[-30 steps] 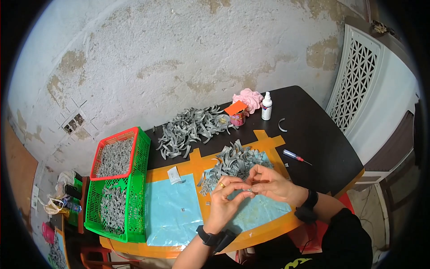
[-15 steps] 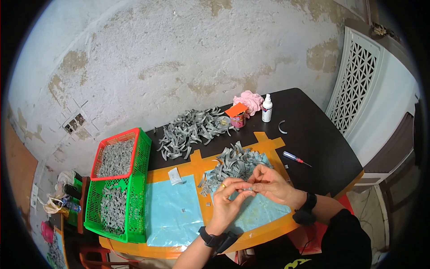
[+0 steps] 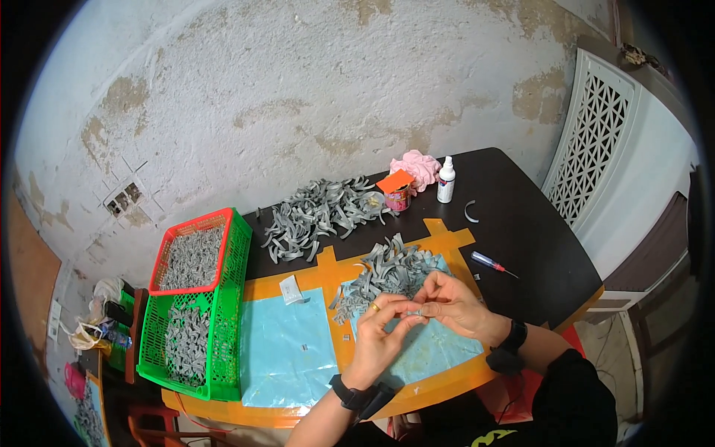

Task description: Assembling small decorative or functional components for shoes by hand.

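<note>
My left hand (image 3: pixel 385 328) and my right hand (image 3: pixel 452 307) meet over the right-hand blue sheet (image 3: pixel 439 348). Thumb and fingers of both are pinched around one small grey piece (image 3: pixel 418 314), mostly hidden by the fingertips, so its exact kind does not show. Just beyond the hands lies a heap of curved grey strips (image 3: pixel 391 270), with smaller grey bits at its left edge. A tiny grey piece (image 3: pixel 304 348) rests on the left-hand blue sheet (image 3: pixel 283 372), and another tiny piece (image 3: pixel 346 337) lies on the orange tape between the sheets.
A green basket (image 3: pixel 233 328) at the left holds small grey pieces, with a red basket (image 3: pixel 222 287) on its far end. Farther back are a larger strip pile (image 3: pixel 316 216), a tin (image 3: pixel 398 198), a pink cloth (image 3: pixel 417 170) and a white bottle (image 3: pixel 445 182). A screwdriver (image 3: pixel 488 261) lies at the right.
Both hands keep their pinch on the small piece, with only a slight shift of the fingers. The whole view has moved a little; nothing else on the table has visibly changed.
</note>
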{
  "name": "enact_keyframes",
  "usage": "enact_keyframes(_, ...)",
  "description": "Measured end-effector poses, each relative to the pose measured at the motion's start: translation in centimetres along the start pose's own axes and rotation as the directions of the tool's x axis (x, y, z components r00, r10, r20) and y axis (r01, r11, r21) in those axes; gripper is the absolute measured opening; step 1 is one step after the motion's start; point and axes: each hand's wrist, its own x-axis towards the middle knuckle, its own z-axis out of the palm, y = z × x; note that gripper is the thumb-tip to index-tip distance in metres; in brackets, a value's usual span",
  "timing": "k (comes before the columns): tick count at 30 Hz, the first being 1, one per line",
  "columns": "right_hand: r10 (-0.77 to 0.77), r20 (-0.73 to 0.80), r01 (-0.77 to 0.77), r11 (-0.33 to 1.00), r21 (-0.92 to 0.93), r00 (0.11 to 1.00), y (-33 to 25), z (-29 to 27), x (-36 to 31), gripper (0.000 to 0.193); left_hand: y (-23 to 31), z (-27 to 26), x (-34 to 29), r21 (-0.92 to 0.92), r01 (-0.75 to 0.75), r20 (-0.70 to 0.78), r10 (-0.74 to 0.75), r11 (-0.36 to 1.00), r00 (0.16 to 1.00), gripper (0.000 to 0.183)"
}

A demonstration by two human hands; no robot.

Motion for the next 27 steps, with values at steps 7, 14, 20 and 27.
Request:
enact_keyframes(7,-0.031,0.006,0.032,0.995,-0.090,0.999,0.0,-0.5,0.3,0.025,0.0,0.0,0.3,-0.019,0.067,-0.017,-0.067,0.998,0.998,0.019)
enact_keyframes(14,-0.143,0.080,0.158,0.956,-0.247,0.987,-0.3,-1.2,0.5,0.028,-0.7,-0.3,0.5,0.181,0.021,-0.035,-0.014,0.983,0.999,0.016)
enact_keyframes(20,-0.118,0.135,0.157,0.932,-0.327,0.984,-0.8,-0.8,0.4,0.029,-1.5,-1.0,0.5,-0.163,0.243,0.166,-0.217,0.956,0.962,0.015)
enact_keyframes(27,-0.128,0.154,0.173,0.929,-0.329,0.980,-0.3,-1.1,0.4,0.028,-2.1,-1.1,0.6,-0.259,0.317,0.286,-0.241,0.913,0.927,0.009)
